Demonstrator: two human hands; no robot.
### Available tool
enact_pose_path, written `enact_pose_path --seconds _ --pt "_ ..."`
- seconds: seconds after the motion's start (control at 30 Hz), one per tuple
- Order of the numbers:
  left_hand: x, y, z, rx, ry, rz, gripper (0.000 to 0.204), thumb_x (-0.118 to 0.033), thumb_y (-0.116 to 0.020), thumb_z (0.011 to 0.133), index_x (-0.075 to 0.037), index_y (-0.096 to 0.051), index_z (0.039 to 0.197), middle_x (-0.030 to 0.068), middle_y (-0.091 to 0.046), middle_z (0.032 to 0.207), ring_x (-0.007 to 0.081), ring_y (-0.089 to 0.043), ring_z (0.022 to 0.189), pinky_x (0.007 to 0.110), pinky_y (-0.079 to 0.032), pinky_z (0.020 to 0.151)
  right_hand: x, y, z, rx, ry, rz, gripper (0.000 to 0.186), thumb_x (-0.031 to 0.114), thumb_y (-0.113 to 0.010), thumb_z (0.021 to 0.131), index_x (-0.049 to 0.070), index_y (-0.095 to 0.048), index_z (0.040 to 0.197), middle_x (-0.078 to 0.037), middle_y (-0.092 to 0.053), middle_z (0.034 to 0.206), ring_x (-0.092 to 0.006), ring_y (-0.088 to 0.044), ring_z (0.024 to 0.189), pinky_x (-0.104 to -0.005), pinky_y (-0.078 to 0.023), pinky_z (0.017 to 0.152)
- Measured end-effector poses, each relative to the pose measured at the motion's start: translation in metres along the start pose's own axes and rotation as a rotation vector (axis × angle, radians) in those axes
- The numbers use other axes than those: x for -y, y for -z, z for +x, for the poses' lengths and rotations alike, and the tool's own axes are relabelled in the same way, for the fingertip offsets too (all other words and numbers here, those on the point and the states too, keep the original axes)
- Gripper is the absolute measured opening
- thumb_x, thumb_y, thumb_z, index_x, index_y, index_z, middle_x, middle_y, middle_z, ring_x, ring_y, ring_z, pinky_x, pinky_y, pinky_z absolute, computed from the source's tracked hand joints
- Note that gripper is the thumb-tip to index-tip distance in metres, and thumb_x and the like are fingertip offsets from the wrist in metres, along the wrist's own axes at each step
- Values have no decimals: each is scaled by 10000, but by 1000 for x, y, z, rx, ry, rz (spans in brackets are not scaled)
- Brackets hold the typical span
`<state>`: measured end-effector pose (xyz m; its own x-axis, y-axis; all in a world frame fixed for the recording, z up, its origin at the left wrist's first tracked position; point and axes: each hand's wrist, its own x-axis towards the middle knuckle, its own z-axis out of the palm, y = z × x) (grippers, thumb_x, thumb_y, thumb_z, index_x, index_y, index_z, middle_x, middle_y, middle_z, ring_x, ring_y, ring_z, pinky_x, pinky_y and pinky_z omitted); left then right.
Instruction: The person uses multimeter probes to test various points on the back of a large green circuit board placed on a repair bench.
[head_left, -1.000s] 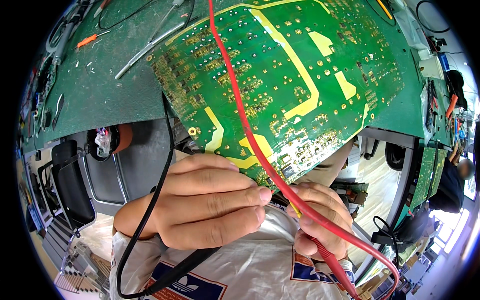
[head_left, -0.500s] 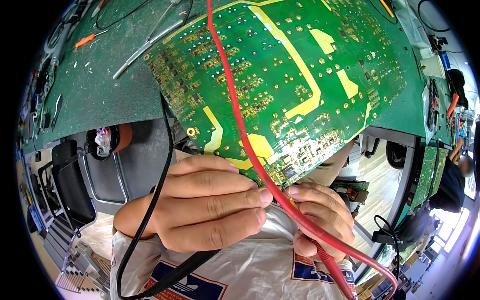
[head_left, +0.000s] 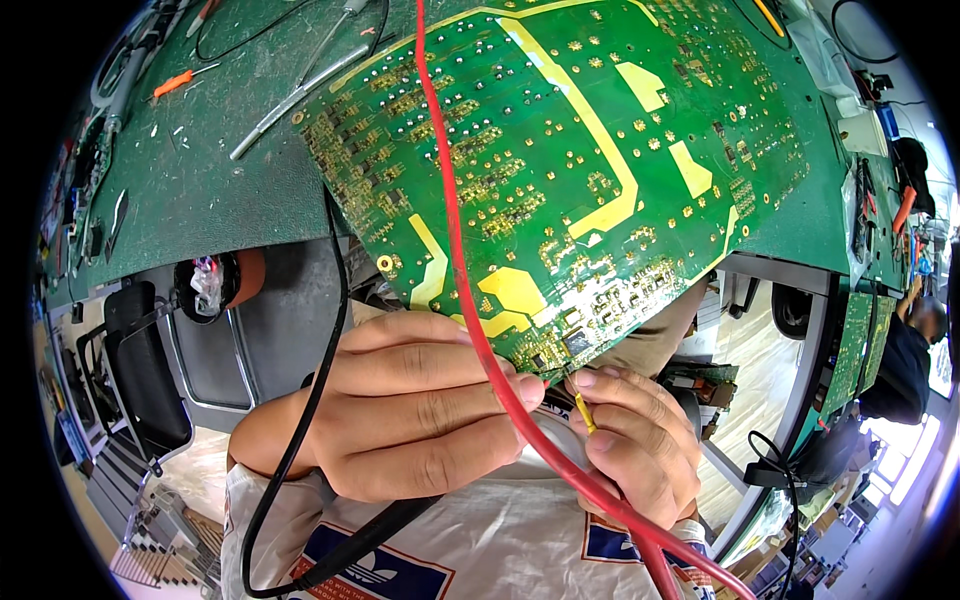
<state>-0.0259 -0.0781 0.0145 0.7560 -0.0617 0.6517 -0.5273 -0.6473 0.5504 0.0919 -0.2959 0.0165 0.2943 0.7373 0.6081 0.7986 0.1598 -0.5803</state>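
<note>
A large green circuit board (head_left: pixel 590 130) with gold pads rests on the bench, its near corner sticking out over the edge. My left hand (head_left: pixel 420 415) is closed beside that corner around a black test probe (head_left: pixel 370 545), whose handle shows below the palm; its tip is hidden behind the fingers. My right hand (head_left: pixel 640 435) pinches a red test probe (head_left: pixel 655 565). The yellow tip section (head_left: pixel 584 412) points up at the board's near edge; I cannot tell whether the metal point touches. A red cable (head_left: pixel 452 200) crosses over the board and past the left fingertips.
A black cable (head_left: pixel 318 380) hangs left of my left hand. On the green bench (head_left: pixel 200 200) lie a metal rod (head_left: pixel 295 105) and an orange-handled screwdriver (head_left: pixel 175 83). A black chair (head_left: pixel 140 360) stands at left. Another person (head_left: pixel 890 370) is at far right.
The red cable has swung left across the board and fingers. My right hand has shifted slightly, and more of the probe's yellow section shows. My left hand has barely moved.
</note>
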Motion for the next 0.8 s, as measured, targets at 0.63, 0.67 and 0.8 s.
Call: enact_pose_path --seconds 0.63,0.67,0.8 --pt "-12 8 8 60 131 -90 292 -79 -800 825 -33 -691 1092 109 -735 1093 274 -698 1030 418 -580 846 11 5 8 -6 -144 55 262 197 -658 989 -61 -655 941 -187 -685 849 -398 -746 891 -471 -626 778" --pt "-9 4 4 21 141 -102 317 -70 -807 823 -33 -687 1115 105 -732 1100 280 -697 1031 414 -575 843 10 5 8 -22 -169 82 263 202 -660 988 -58 -662 946 -192 -689 852 -397 -746 891 -460 -620 782" --pt "-11 -2 10 -45 218 -161 284 -48 -829 824 -46 -714 1084 93 -763 1023 271 -717 912 387 -553 780 11 17 19 -73 -321 246 320 266 -603 1011 -38 -662 933 -192 -687 873 -364 -711 904 -432 -570 807"
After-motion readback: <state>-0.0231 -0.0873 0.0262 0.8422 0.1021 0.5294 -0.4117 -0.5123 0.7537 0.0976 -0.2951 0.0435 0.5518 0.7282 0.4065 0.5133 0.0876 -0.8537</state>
